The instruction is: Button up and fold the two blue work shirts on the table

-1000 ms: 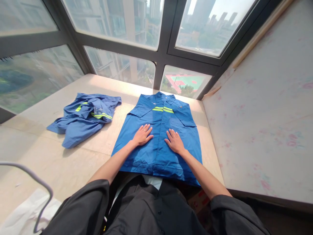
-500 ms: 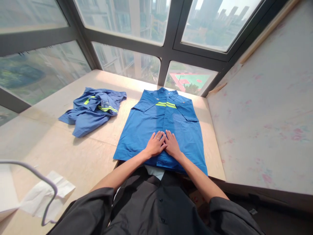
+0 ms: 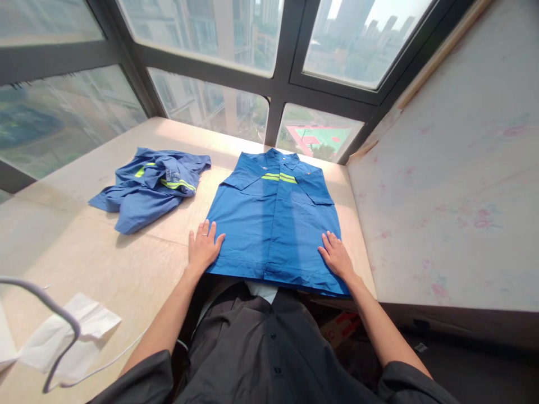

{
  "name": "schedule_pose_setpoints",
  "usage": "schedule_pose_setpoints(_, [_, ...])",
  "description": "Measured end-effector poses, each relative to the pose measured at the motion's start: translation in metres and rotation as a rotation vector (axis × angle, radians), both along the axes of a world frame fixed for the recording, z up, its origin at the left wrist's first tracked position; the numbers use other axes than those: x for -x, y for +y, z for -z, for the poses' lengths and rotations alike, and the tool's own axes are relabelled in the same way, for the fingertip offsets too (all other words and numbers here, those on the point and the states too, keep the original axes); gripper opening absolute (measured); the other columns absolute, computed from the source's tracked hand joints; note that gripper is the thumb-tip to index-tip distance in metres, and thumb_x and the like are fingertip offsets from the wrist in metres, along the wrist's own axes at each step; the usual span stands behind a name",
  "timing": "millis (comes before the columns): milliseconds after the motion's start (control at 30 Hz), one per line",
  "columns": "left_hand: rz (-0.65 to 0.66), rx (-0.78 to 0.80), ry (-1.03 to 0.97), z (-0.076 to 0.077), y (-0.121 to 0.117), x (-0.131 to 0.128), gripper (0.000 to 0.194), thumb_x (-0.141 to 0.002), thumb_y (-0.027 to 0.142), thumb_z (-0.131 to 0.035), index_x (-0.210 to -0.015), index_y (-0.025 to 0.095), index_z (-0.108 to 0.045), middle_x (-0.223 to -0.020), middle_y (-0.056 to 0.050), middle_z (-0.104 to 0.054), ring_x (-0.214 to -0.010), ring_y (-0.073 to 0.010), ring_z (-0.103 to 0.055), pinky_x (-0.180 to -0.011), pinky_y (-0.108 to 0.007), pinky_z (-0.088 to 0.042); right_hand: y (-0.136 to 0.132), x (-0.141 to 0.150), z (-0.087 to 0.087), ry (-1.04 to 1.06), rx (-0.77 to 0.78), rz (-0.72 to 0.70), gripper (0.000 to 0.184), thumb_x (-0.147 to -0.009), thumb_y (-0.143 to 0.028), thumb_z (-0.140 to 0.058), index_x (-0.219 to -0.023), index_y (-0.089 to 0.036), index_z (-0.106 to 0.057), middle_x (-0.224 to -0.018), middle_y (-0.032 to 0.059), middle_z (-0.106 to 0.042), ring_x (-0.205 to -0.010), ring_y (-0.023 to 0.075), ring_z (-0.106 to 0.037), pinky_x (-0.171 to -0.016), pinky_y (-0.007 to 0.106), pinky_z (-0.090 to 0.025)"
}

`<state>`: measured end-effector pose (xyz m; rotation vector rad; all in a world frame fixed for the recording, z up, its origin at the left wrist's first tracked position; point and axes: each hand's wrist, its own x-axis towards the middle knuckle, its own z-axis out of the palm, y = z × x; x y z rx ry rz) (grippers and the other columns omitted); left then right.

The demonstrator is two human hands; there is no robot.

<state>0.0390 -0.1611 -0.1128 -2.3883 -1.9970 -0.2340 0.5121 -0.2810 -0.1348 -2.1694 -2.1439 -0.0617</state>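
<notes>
A bright blue work shirt (image 3: 273, 224) with yellow-green reflective stripes lies folded flat on the wooden table (image 3: 126, 269), collar toward the window. My left hand (image 3: 204, 247) rests flat, fingers spread, on the shirt's lower left corner and the table beside it. At the lower right corner my right hand (image 3: 336, 255) lies flat on the cloth with its fingers stretched out. Neither hand grips anything.
A second blue shirt (image 3: 149, 188) lies crumpled to the left. White paper (image 3: 69, 336) and a thin grey cable (image 3: 50, 306) sit at the near left edge. A pale wall panel (image 3: 442, 196) bounds the table on the right; dark-framed windows (image 3: 278, 84) stand behind.
Both hands have slid apart from the shirt's middle to its lower left and right corners, staying flat on the cloth.
</notes>
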Motion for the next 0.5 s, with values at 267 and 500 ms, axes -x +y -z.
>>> schedule_pose_setpoints(267, [0.149,-0.094,-0.099,-0.017,-0.023,-0.01,0.07,-0.096,0.055,-0.039,-0.141,0.003,-0.049,-0.151,-0.028,-0.038,-0.147,-0.0406,-0.026,-0.115,-0.061,-0.025,-0.007,0.056,-0.016,0.153,-0.094,-0.001,0.064,-0.102,-0.045,-0.03,-0.154,-0.007,-0.03,-0.155,0.0234,-0.035,-0.147,0.0343,-0.027,-0.115,0.06,-0.028])
schedule_pose_setpoints(500, [0.885,0.034,-0.068,-0.006,-0.075,-0.032,0.075,-0.085,0.03,-0.062,-0.153,0.015,-0.033,-0.162,-0.015,-0.025,-0.152,-0.0302,-0.015,-0.122,-0.051,-0.02,-0.04,0.159,-0.032,0.186,0.055,-0.487,0.084,-0.088,-0.045,-0.064,-0.157,-0.016,-0.025,-0.162,0.0164,-0.02,-0.152,0.0321,-0.015,-0.12,0.054,-0.022])
